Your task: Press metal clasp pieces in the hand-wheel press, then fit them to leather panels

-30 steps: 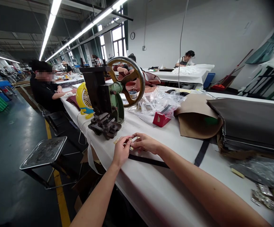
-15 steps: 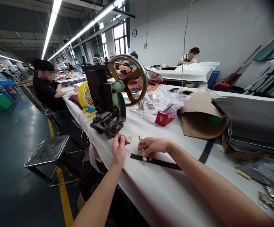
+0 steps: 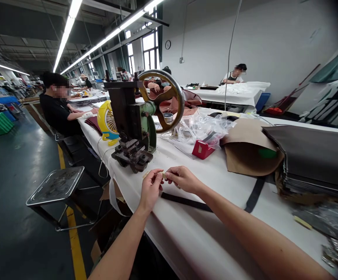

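Pinching one small pale-yellow piece (image 3: 163, 175), left hand (image 3: 150, 188) and right hand (image 3: 183, 179) meet, fingertips closed. One black-and-green metal press (image 3: 128, 112) stands near the white worktop's (image 3: 186, 229) left edge.

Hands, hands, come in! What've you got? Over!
Left hand, right hand: fingertips on small yellowish piece. Black strap: on table, close by. Machine: ahead-left, clear of both hands.

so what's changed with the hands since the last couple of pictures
Half a second ago the hands were apart; the right hand has since moved off the black strap to the left hand, and both now pinch a small pale piece, much as a second ago. Which piece it is, I can't tell. The press, red dispenser and stool stayed put.
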`<state>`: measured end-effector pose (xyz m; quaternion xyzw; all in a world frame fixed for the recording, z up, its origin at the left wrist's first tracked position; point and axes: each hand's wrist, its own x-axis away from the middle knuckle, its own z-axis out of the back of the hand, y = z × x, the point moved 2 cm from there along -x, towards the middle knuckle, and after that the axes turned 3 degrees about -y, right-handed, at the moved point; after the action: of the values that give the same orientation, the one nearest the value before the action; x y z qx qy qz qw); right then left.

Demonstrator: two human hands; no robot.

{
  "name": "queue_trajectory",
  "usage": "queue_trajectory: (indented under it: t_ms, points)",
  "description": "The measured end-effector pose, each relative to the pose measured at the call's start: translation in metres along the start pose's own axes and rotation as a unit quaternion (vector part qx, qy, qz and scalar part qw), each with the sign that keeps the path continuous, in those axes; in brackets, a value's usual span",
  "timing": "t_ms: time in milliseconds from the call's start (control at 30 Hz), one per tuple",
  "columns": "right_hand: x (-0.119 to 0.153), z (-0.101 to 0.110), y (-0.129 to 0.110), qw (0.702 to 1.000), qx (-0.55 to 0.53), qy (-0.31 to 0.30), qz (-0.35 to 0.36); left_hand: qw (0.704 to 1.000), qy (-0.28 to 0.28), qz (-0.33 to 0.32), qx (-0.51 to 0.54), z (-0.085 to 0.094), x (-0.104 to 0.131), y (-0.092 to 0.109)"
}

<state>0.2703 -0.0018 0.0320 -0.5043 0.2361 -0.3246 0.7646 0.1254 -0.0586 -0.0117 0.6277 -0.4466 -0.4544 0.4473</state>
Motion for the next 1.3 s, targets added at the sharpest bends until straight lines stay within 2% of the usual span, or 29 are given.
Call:
queue_trajectory:
  t_ms: [67,133,200,267,333,400,467,567,667,767,900,1100,1300]
  points:
    - [-0.001,0.002,0.004,0.996,-0.081,-0.015,-0.036,0.999,0.003,0.002,0.033,0.0,0.002,0.001]
    - [-0.002,0.003,0.008,0.993,-0.11,-0.005,-0.052,0.999,0.022,-0.003,0.048,0.003,0.003,0.004]
    - [-0.003,0.003,0.012,0.996,-0.077,-0.004,-0.043,0.999,0.046,-0.021,0.021,0.011,0.005,0.009]
    - [-0.004,-0.001,0.017,0.999,-0.006,-0.014,-0.029,0.992,0.096,-0.063,-0.052,0.029,0.003,0.016]
    - [-0.004,-0.005,0.022,0.997,0.073,-0.023,-0.017,0.962,0.164,-0.139,-0.165,0.056,-0.003,0.026]
    - [-0.005,-0.008,0.023,0.99,0.141,-0.029,-0.01,0.907,0.211,-0.232,-0.282,0.085,-0.015,0.036]
    - [-0.007,-0.01,0.022,0.983,0.179,-0.032,-0.004,0.854,0.22,-0.304,-0.361,0.109,-0.032,0.042]
    - [-0.008,-0.01,0.019,0.981,0.19,-0.035,-0.005,0.816,0.212,-0.344,-0.413,0.131,-0.061,0.042]
    - [-0.008,-0.008,0.018,0.982,0.185,-0.035,-0.004,0.803,0.21,-0.343,-0.439,0.136,-0.082,0.038]
    - [-0.008,-0.008,0.02,0.982,0.185,-0.035,-0.003,0.808,0.186,-0.339,-0.444,0.133,-0.092,0.035]
    - [-0.008,-0.007,0.021,0.981,0.192,-0.04,-0.005,0.81,0.148,-0.329,-0.462,0.129,-0.09,0.032]
    - [-0.009,-0.006,0.02,0.978,0.203,-0.043,0.0,0.785,0.112,-0.302,-0.529,0.134,-0.085,0.029]
    - [-0.008,-0.006,0.021,0.977,0.211,-0.041,0.001,0.76,0.088,-0.284,-0.577,0.135,-0.079,0.017]
